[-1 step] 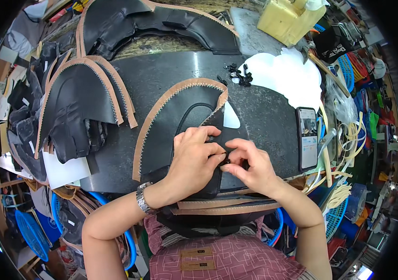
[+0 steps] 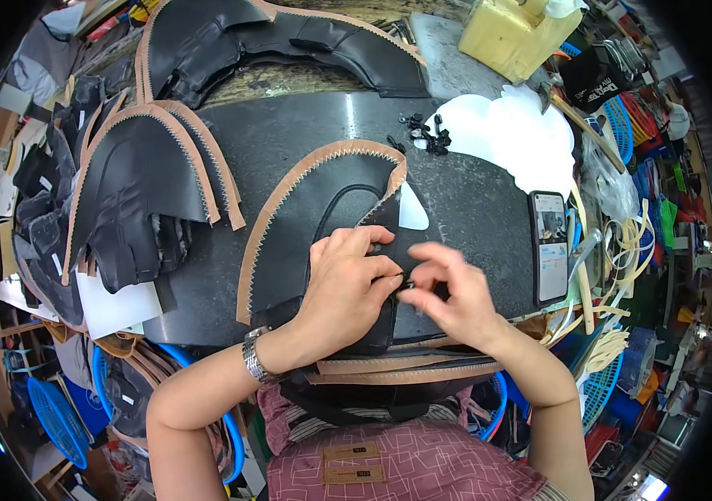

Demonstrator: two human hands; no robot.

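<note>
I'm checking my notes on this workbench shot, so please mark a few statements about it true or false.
1. Both hands work on a black panel edged in tan zigzag trim. True.
2. The left hand wears a glove. False: it is bare, with a metal wristwatch on that wrist.
3. A phone lies to the right of the right hand. True.
4. The small black parts sit in a bowl. False: they lie loose by the white sheet.
5. The yellow container stands at the near edge. False: it is at the far right.
</note>
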